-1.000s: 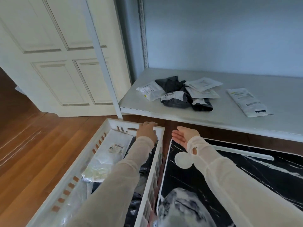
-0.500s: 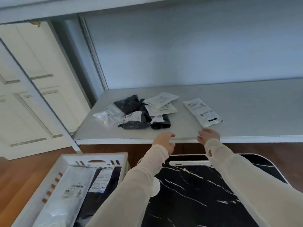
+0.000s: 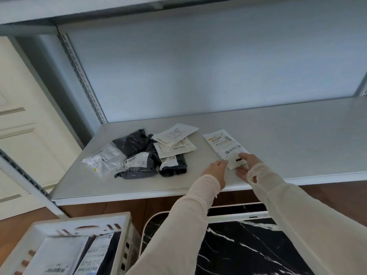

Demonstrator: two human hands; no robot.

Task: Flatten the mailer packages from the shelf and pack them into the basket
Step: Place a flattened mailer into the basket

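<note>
The white basket (image 3: pixel 121 219) sat on the floor below the shelf's left front corner, with flat mailers (image 3: pixel 59 253) inside. A pile of black and white mailers (image 3: pixel 151 155) lay near the left end of the shelf (image 3: pixel 297 135). The left hand (image 3: pixel 215 172), fingers close together, touched the near left corner of a lone white mailer (image 3: pixel 222 142) by the front edge. The right hand (image 3: pixel 248 164) pinched its near end, fingers on top, thumb below.

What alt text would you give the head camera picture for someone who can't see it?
Two hands in pale sleeves, left hand and right hand, touch the near end of a white mailer on a grey shelf. A heap of mailers lies left of it; a white basket stands below.
</note>
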